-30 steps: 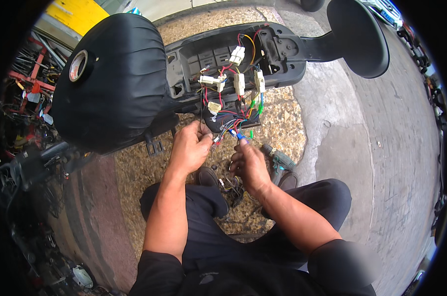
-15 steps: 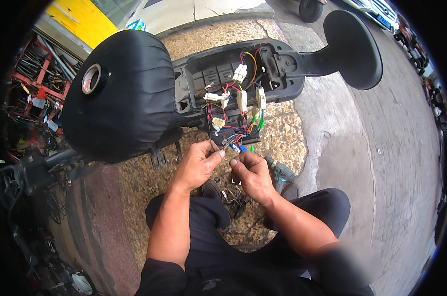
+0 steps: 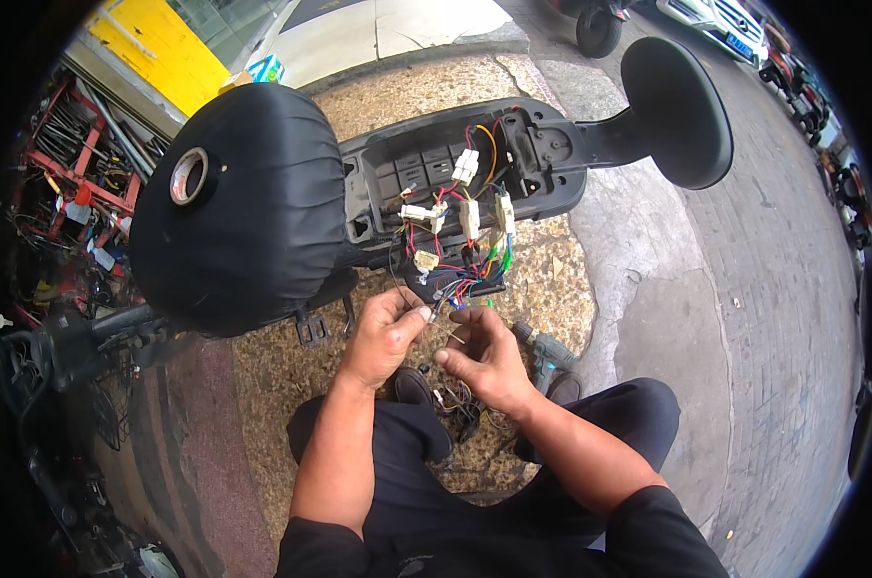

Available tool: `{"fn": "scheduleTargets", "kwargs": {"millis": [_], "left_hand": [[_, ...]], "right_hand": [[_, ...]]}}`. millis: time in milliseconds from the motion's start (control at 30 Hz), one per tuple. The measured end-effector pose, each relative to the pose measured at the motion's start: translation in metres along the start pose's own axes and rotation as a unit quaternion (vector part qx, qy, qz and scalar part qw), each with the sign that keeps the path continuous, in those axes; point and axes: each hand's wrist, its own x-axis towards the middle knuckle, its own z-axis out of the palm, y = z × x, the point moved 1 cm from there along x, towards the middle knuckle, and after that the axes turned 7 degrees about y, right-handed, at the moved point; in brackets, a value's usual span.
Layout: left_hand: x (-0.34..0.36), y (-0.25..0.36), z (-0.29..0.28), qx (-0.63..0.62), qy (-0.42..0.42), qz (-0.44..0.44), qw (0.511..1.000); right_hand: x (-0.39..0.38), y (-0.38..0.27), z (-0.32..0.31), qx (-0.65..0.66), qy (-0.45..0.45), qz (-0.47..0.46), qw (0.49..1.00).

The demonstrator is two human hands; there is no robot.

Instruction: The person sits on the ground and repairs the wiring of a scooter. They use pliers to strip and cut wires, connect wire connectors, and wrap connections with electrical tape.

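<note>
My left hand (image 3: 386,335) is closed, with thumb and forefinger pinching a thin wire (image 3: 443,329) whose bare-looking end sticks out to the right. Close beside that end, my right hand (image 3: 489,358) has its thumb and forefinger spread apart, and I see nothing gripped between them. Just beyond both hands hangs a bundle of coloured wires (image 3: 467,281). It runs up to several white plug connectors (image 3: 469,220) lying over the open black seat compartment (image 3: 407,144) of a scooter. A pale yellow connector (image 3: 425,260) hangs nearest my left hand.
A black covered seat (image 3: 253,202) carries a tape roll (image 3: 189,176). At the right is a black padded backrest (image 3: 677,113). A cordless drill (image 3: 549,356) lies by my right shoe, and loose wires (image 3: 463,409) lie between my feet. A red tool rack (image 3: 89,144) stands left.
My right thumb and forefinger have parted, baring the wire end between my hands. My left hand keeps its pinch. The whole scene sits slightly lower in the picture.
</note>
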Motion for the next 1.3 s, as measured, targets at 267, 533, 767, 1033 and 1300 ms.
{"fn": "scheduleTargets", "kwargs": {"millis": [267, 533, 767, 1033, 1300], "left_hand": [[-0.003, 0.004, 0.002, 0.037, -0.039, 0.008, 0.999], [-0.001, 0.003, 0.001, 0.060, -0.036, 0.000, 0.998], [-0.003, 0.001, 0.002, 0.016, -0.047, 0.020, 0.999], [-0.001, -0.001, -0.003, 0.110, -0.079, 0.046, 0.990], [-0.001, -0.008, -0.004, 0.065, -0.091, 0.045, 0.993]], "right_hand": [[0.005, -0.013, -0.005, -0.234, 0.017, -0.305, 0.923], [0.007, -0.014, -0.006, -0.255, 0.018, -0.319, 0.913], [0.009, 0.000, -0.011, 0.208, -0.055, 0.194, 0.957], [0.007, 0.008, -0.012, 0.261, -0.076, 0.252, 0.929], [0.006, 0.007, -0.012, 0.318, -0.108, 0.323, 0.885]]}}
